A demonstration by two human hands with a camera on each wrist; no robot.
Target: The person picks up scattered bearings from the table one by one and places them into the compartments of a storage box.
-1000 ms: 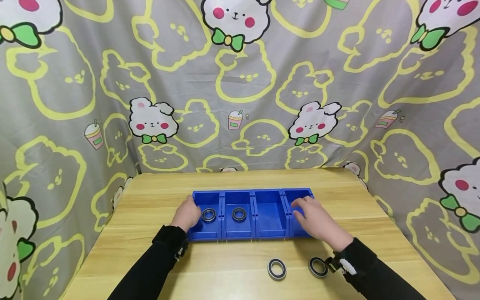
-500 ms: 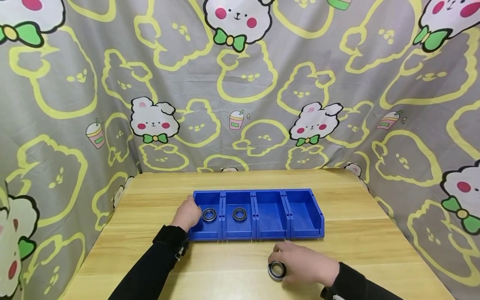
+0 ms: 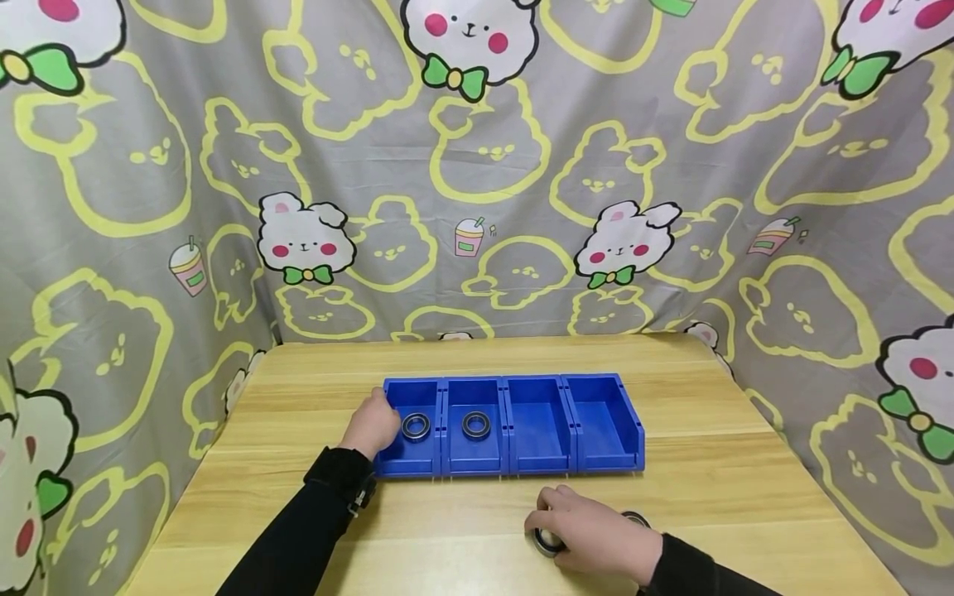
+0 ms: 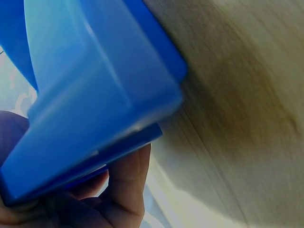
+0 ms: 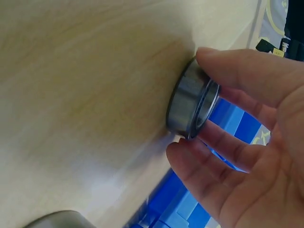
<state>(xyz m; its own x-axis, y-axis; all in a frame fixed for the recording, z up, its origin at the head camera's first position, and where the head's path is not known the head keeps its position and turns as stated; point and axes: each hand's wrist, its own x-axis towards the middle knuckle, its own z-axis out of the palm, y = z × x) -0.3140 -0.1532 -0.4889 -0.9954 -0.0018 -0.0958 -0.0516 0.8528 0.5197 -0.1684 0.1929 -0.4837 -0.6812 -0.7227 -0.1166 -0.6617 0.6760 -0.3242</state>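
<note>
Four-sided blue plastic bins stand joined in a row on the table. My left hand holds the outer side of the leftmost bin; in the left wrist view its fingers curl at the blue bin wall. One ball bearing lies in that bin and another bearing in the bin beside it. In front of the row, my right hand pinches a steel bearing by its rim, thumb on one side and a finger on the other. The hand partly covers this bearing in the head view.
Just behind the right hand, a further bearing lies on the wooden table, mostly hidden. The two right-hand bins show bare floors. A patterned grey curtain encloses the back and sides.
My right hand has left the rightmost bin and come down to the bearing in front of the row, where its fingers now pinch it. The left hand stays on the leftmost bin.
</note>
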